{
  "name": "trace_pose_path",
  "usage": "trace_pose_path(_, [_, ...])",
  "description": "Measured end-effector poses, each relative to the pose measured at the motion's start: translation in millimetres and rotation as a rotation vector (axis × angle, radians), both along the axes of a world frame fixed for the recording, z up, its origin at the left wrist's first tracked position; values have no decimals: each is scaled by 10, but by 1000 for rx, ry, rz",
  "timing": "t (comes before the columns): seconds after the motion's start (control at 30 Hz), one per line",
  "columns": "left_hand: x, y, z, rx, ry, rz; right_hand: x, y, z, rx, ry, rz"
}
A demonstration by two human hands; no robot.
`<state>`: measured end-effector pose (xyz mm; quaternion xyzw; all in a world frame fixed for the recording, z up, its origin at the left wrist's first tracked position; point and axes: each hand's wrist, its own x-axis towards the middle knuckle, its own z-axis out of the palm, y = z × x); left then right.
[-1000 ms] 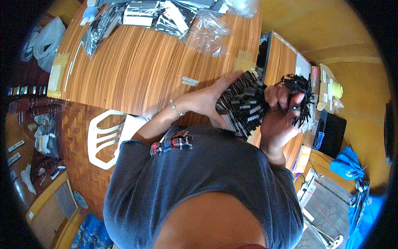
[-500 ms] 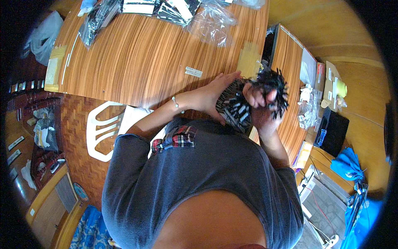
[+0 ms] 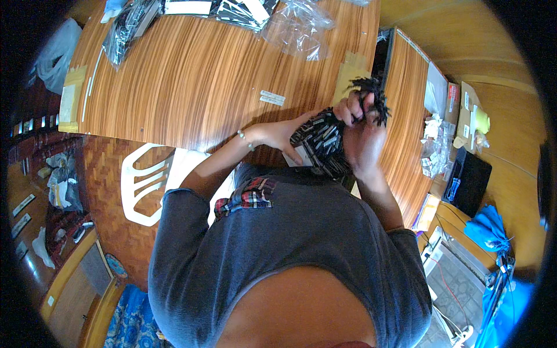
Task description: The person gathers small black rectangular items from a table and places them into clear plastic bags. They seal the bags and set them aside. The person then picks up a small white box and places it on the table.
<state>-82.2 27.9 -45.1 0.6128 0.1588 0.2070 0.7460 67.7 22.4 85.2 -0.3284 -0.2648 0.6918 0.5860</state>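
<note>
A bulging bundle of short, shiny black strips (image 3: 322, 139) is held just above my lap, at the table's near edge. It looks like a filled clear bag, but I cannot make out the wrapping. My left hand (image 3: 284, 134), with a beaded bracelet at the wrist, grips its left side, thumb toward me. By the thumb shows a white label (image 3: 297, 157). My right hand (image 3: 362, 130) is closed round the gathered upper right end. A black frayed tuft (image 3: 371, 95) sticks out above those fingers.
On the wood-grain table (image 3: 191, 75) lie clear bags of black pieces (image 3: 243, 13), a crumpled clear bag (image 3: 299, 32) and a small white label strip (image 3: 272, 97). A white plastic chair (image 3: 139, 185) stands at the left. A second table surface (image 3: 406, 87) adjoins at the right.
My right hand has tightened round the upper end, and the black tuft has narrowed from a wide spread. My left hand has shifted slightly left; the white label now shows.
</note>
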Motion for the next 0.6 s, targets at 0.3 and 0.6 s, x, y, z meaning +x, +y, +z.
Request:
trace_pose_path(0.3, [280,177,-743,-616,-182,-10,418,894,-657,-372,-73,18])
trace_pose_path(0.6, [363,123,-913,-759,-336,107,489,1423,-1135,-519,-161,409])
